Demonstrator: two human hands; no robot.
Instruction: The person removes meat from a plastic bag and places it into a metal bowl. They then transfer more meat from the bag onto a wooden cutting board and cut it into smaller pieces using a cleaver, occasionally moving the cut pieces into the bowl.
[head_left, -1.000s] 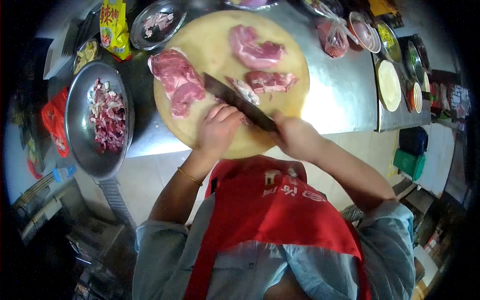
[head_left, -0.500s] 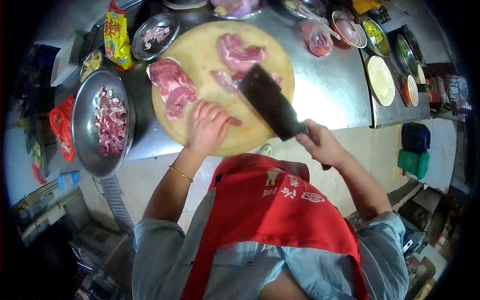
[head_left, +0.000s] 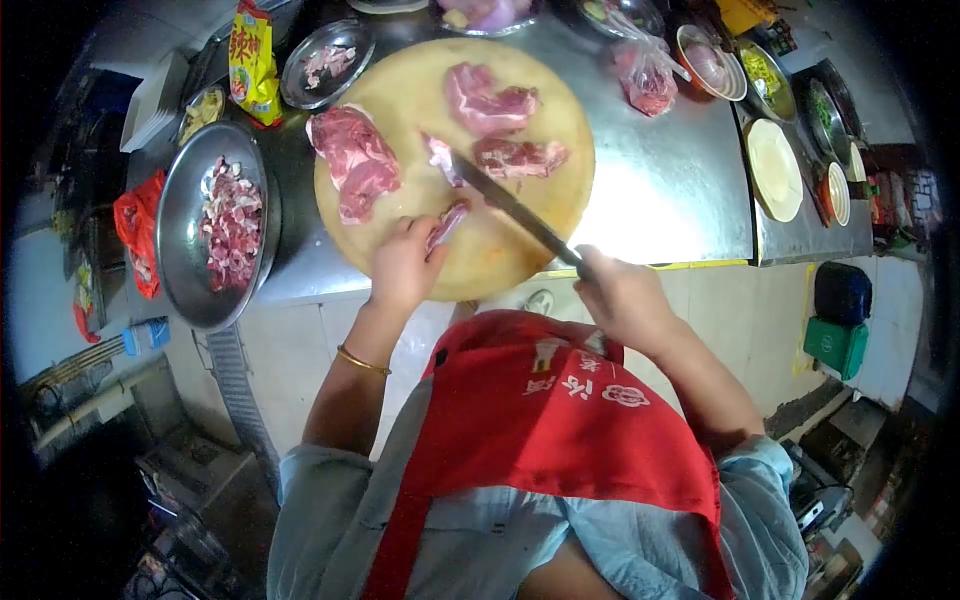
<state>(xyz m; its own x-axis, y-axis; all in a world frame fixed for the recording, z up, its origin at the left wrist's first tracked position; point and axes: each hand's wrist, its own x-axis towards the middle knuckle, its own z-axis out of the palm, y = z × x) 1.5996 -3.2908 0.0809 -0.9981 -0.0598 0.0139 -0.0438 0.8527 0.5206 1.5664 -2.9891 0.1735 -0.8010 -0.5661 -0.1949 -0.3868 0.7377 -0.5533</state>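
Note:
On the round cutting board [head_left: 530, 255] lie several pieces of raw meat. My left hand [head_left: 405, 262] is closed on a small strip of meat [head_left: 450, 224] near the board's front edge. The handle of a cleaver [head_left: 520, 212] is in my right hand [head_left: 625, 300]. Its blade is turned edge-on, and its far end is by a small pale piece of meat [head_left: 440, 156]. A large piece of meat [head_left: 355, 165] lies at the board's left. Behind the blade are a curved piece [head_left: 488, 103] and a darker slab [head_left: 520, 157].
A metal bowl [head_left: 172, 250] of cut meat stands left of the board. Behind it are a yellow packet [head_left: 255, 70] and a metal dish [head_left: 300, 88] with scraps. Bagged meat [head_left: 648, 85], bowls and a pale oval plate [head_left: 773, 172] stand at the right.
The cleaver has swung left and turned from broadside to edge-on, uncovering the darker slab. My left hand has lifted the strip's end. The whole view has shifted slightly.

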